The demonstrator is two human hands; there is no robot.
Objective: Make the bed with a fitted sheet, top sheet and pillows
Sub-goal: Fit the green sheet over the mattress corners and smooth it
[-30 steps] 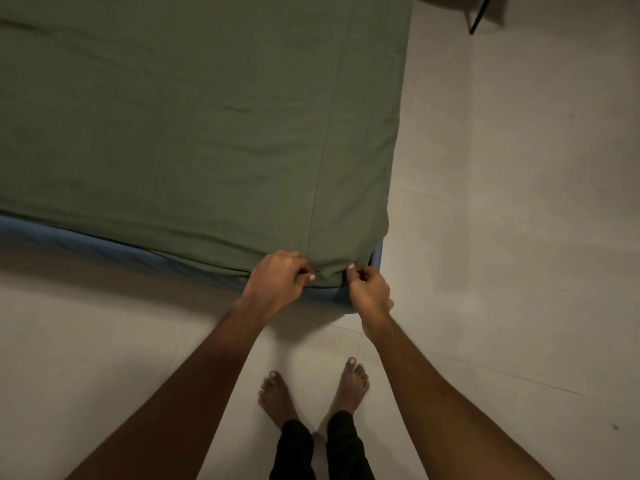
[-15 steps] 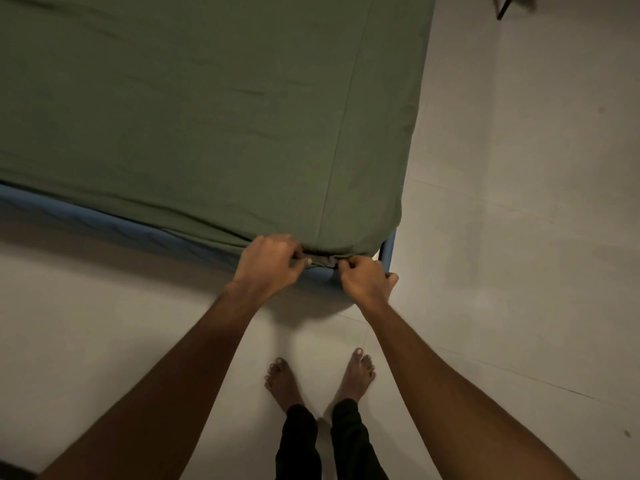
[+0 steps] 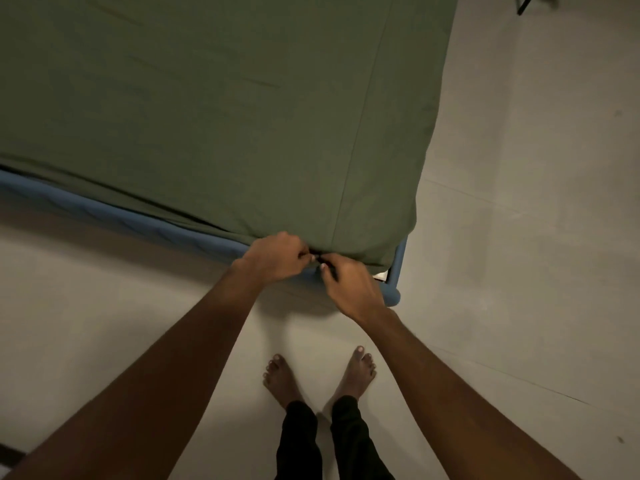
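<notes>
The green sheet (image 3: 242, 116) lies flat over the bed, and it fills the far and left part of the view. Its near edge hangs just over the blue bed frame (image 3: 121, 216). The near right corner of the bed is just right of your hands.

Your left grip (image 3: 277, 258) is curled up tight and pinches the hem of the sheet at that near edge. Your right grip (image 3: 349, 289) pinches the same hem right beside it. The two grips almost touch. There is a small dark bit between your fingertips, too small to tell what it is.

The sheet looks soft, thin and light. It will not break, but it will bunch up and slide if you hold it loosely. It has no stiff part, so it goes only where you pull it. I think the hem is the best place to hold, because it is thicker and gives your fingers something to pinch. Hold it close to the corner, where the cloth must wrap under the mattress.

A pull that is too hard could drag the far side loose, so pull slowly and evenly with both grips.

Your bare feet (image 3: 280, 375) stand on the pale floor (image 3: 519, 237), near the bed frame.
</notes>
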